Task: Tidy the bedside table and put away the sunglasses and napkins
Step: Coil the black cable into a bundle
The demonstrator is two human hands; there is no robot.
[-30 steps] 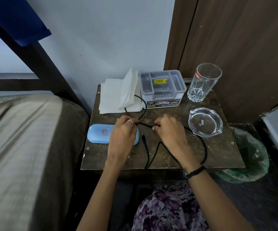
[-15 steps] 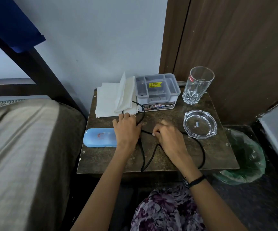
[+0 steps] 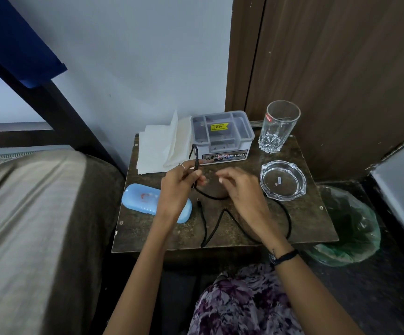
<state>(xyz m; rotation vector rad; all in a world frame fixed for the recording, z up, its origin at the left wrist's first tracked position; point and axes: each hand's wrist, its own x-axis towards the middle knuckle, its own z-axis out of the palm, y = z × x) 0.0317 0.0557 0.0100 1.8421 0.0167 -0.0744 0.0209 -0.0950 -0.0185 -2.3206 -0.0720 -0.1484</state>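
Note:
A black cable (image 3: 207, 221) lies looped over the dark bedside table (image 3: 309, 221). My left hand (image 3: 176, 187) pinches a folded stretch of that cable and holds it up just above the tabletop. My right hand (image 3: 239, 189) hovers beside it, fingers curled and blurred, over another stretch of the cable. A light blue glasses case (image 3: 140, 198), shut, lies at the table's left, partly under my left wrist. White napkins (image 3: 158, 147) are stacked at the back left, some sheets standing up against the grey organiser box (image 3: 222, 139).
A tall drinking glass (image 3: 279, 126) stands at the back right, a glass ashtray (image 3: 283, 180) in front of it. A bed (image 3: 31, 226) borders the table's left. A green plastic bag (image 3: 351, 228) sits on the floor to the right, a wooden door behind.
My left hand has lifted a folded piece of the cable off the table. My right hand has risen from the tabletop and opened slightly.

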